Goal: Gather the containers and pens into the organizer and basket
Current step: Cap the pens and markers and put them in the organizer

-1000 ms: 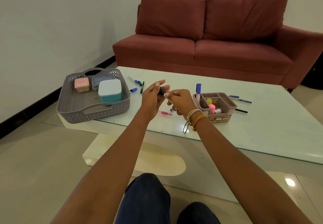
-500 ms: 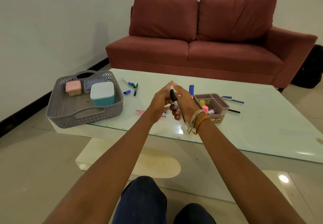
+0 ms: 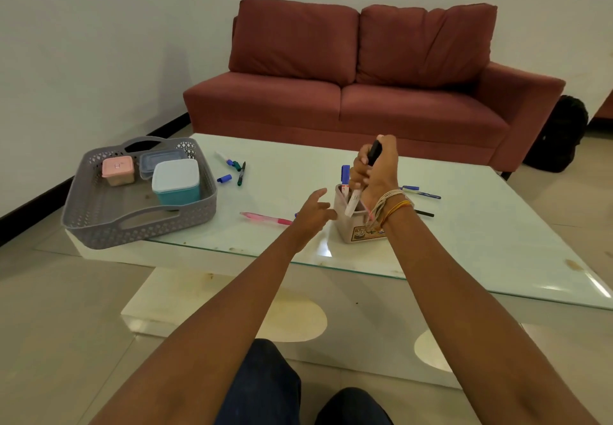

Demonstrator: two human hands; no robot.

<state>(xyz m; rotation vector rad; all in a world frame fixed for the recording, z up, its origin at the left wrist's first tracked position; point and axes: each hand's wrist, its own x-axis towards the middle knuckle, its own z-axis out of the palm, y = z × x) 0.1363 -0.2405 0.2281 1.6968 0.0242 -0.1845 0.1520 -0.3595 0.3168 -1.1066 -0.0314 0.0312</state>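
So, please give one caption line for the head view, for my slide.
Right hand lowers a black-capped marker into the organizer; open left hand hovers beside it.

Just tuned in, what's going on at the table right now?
The person's right hand grips a black-capped marker and lowers it, tip down, into the organizer. The left hand is open beside the organizer, holding nothing. Three containers already sit in the basket. A pink pen and a few more pens lie loose on the table.
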